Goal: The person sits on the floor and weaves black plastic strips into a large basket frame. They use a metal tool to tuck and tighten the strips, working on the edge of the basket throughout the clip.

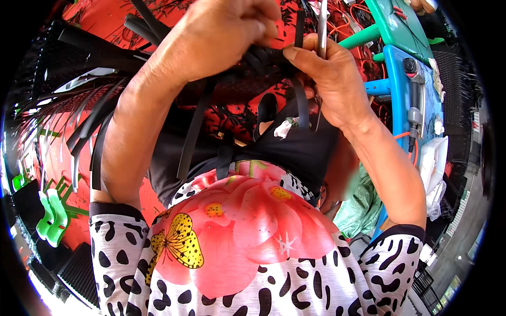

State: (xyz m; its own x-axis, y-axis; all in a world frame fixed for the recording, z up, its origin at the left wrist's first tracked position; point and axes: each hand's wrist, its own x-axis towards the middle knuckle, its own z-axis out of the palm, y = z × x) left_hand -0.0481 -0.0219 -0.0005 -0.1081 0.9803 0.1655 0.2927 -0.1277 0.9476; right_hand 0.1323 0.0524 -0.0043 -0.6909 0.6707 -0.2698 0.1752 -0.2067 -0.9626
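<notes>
Above the lap, both hands (pixel 274 47) pinch black woven strips (pixel 263 66).

white plastic bag (pixel 433 174) at right, slumped beside blue frame (pixel 396 84); crumpled pale green bag (pixel 358 205) lower right, below it. no labels, signs, screens visible.
</notes>
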